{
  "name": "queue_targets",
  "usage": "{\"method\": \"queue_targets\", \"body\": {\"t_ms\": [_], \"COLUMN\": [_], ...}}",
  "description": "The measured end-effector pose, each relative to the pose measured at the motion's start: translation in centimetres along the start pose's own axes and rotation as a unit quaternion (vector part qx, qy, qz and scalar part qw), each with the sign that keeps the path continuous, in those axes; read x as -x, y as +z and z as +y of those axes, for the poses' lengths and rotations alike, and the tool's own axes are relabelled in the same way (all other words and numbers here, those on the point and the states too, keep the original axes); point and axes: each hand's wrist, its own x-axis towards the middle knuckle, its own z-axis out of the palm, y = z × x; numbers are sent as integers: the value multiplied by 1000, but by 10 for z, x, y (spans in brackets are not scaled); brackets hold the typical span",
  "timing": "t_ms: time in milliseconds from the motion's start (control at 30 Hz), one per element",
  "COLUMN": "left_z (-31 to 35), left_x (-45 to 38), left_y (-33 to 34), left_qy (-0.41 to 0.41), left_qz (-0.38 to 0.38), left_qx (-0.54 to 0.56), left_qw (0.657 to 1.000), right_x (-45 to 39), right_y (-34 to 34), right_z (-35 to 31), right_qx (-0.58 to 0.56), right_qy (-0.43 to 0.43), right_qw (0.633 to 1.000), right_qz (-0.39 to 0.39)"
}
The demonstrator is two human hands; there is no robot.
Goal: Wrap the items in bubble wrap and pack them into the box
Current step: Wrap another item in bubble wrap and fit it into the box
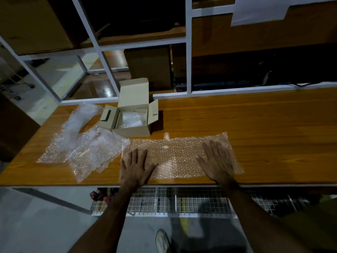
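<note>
Your left hand (135, 168) and right hand (218, 161) both lie flat with fingers spread, pressing a sheet of bubble wrap (179, 156) smooth near the front edge of the table (255, 121). Behind it, the open box (131, 114) already holds something wrapped. You look to be preparing a fresh sheet, so the next move calls for an item laid on it; no unwrapped item is clearly visible, only spare wrap (85, 143) at your left.

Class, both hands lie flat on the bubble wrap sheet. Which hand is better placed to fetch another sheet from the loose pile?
Probably the left hand. It presses the sheet at its left end, right beside the loose pile. The right hand lies at the far end and would have to cross over.
</note>
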Motion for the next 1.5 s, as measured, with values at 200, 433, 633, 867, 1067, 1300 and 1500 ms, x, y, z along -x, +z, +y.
{"method": "queue_targets", "body": {"t_ms": [200,433,633,867,1067,1300,1500], "left_z": [3,9,23,8,56,184,271], "left_x": [0,19,42,25,31,32,33], "left_y": [-5,-11,-15,-12,-34,-49,-17], "left_qy": [-85,-134,-252,-315,-219,-51,41], "left_qz": [0,74,104,161,299,273,191], "left_qx": [28,27,52,180,339,417,375], "left_qw": [996,988,961,918,865,866,906], "right_x": [-2,3,31,49,47,48,45], "right_y": [-5,-15,-17,-28,-38,-46,-53], "right_z": [12,16,33,49,64,71,68], "right_qx": [19,2,-12,-52,-51,-75,-124], "right_qy": [45,48,64,35,21,110,127], "right_qw": [999,999,997,997,997,990,984], "right_qz": [13,11,49,40,51,44,12]}}
